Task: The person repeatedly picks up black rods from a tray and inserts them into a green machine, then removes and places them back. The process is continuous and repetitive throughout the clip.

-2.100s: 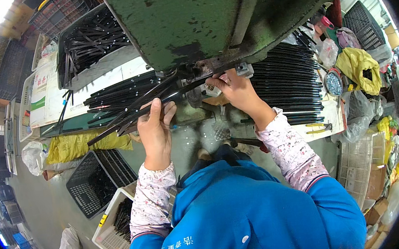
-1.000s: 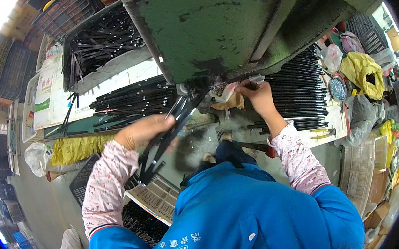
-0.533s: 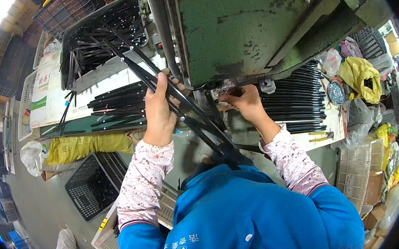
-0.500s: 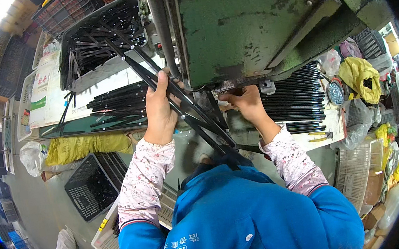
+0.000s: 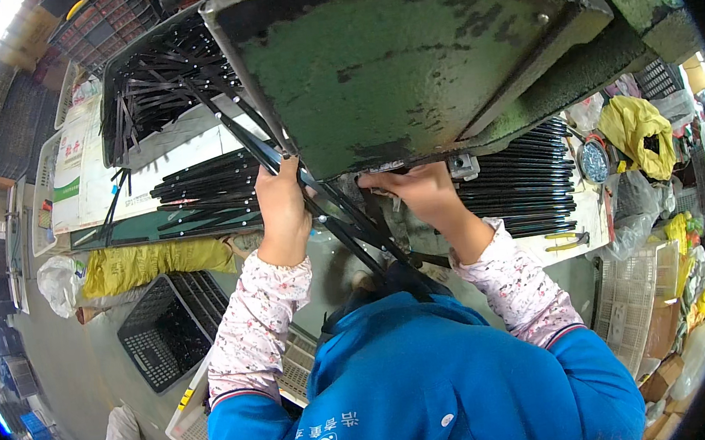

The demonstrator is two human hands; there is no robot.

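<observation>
From my remote view, one green machine (image 5: 414, 72): at its lower-left edge, one left hand (image 5: 282, 206) closed around at least two black bars (image 5: 356, 217); beneath its lower edge, one blurred right hand (image 5: 418, 191), grip I cannot tell. Below its right side: one dish (image 5: 593, 162), one pair of pliers (image 5: 581, 239).

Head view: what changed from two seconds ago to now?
The long, thin black bars swung from pointing lower left to slanting from upper left to lower right, kept in the bare left hand. The bare right hand came lower in the picture, under the scuffed green metal machine; its grip is unclear. Unchanged: row of glossy black rods, yellow-handled pliers.
</observation>
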